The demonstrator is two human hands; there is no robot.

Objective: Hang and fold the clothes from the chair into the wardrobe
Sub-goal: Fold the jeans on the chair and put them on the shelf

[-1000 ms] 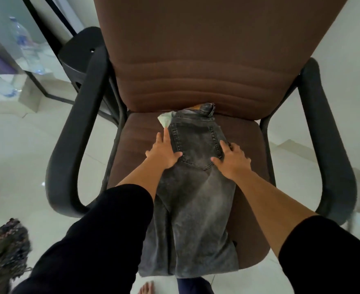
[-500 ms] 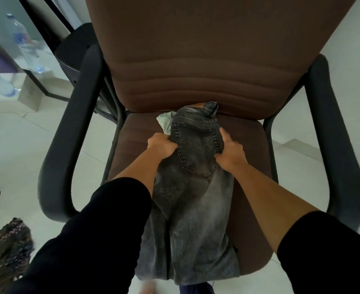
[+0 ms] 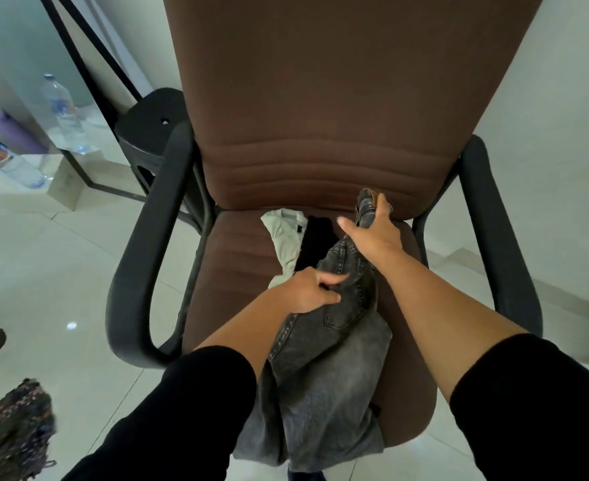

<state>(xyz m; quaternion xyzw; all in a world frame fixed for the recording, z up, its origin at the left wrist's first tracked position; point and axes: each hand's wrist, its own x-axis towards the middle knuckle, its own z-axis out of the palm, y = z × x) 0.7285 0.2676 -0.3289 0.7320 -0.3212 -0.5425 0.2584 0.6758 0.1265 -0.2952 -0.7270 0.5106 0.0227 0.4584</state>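
Head view is showing both hands lifting the grey jeans [image 3: 324,345] off the brown chair [image 3: 320,98]. A second ago the hands were lying flat on the jeans, one on each side of the back pocket. Half a second ago they were bunching the denim at its edges. Now the waistband end is coming up off the seat and twisting.

The right hand [image 3: 372,234] is reaching toward twelve o'clock, its grip closing round the waistband near the chair back, thumb sticking out to the side. The left hand [image 3: 310,289] is closer in, at about seven o'clock from the right one, its grip pinching a fold of denim beside the pocket. Most of the jeans are still draping over the front edge of the seat, legs hanging toward the floor [image 3: 43,272] at six o'clock.

Lifting the jeans is uncovering two more garments on the seat: a pale green garment [image 3: 282,234] and a black garment [image 3: 315,244], lying side by side at about eleven o'clock from the left hand. Before, only a corner of the pale one was peeking out.

My guess is the jeans are being picked up first for the wardrobe, which is not in sight, so the job looks barely started, with two pieces waiting. Off at nine o'clock water bottles [image 3: 60,112] are standing by a glass panel.
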